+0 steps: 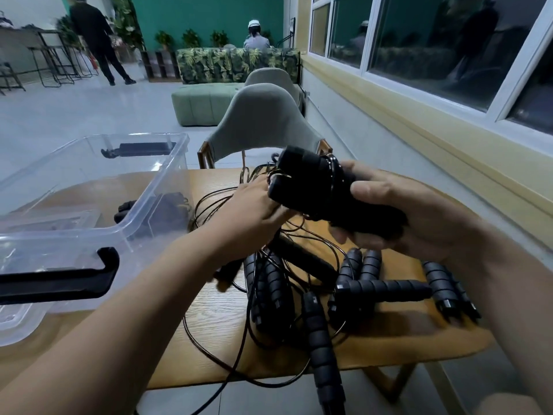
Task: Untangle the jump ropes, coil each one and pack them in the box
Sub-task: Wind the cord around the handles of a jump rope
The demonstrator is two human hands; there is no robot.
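— What does the desk (215, 319) carry?

— At its left, a clear plastic box (163, 181) with black latches. Through its wall a dark bundled rope (163, 212) shows inside. In the middle and to the right lies the tangle of jump ropes (269, 295): thin black cords looping over one another, and black ridged foam handles lying at all angles.

— Any of those handles worth noting?

— One handle (386, 287) lies flat, its long axis left to right. Another, the near handle (321, 339), points toward the person and hangs past the desk's front edge.

— And what is lifted?

— A pair of handles (308, 187), side by side, held above the tangle. Their long axis runs from the lower right, in the palm, up to the left, with the free ends toward the grey chair (263, 121). Glossy wound cord (332, 172) circles them near the middle.

— Which hand has them?

— The right hand (398, 217), its fingers and thumb wrapped round their lower ends. The left hand (251, 211) is just beside the pair, at its free ends, fingers bent among the cords. It is blurred, so I cannot tell whether it holds a cord.
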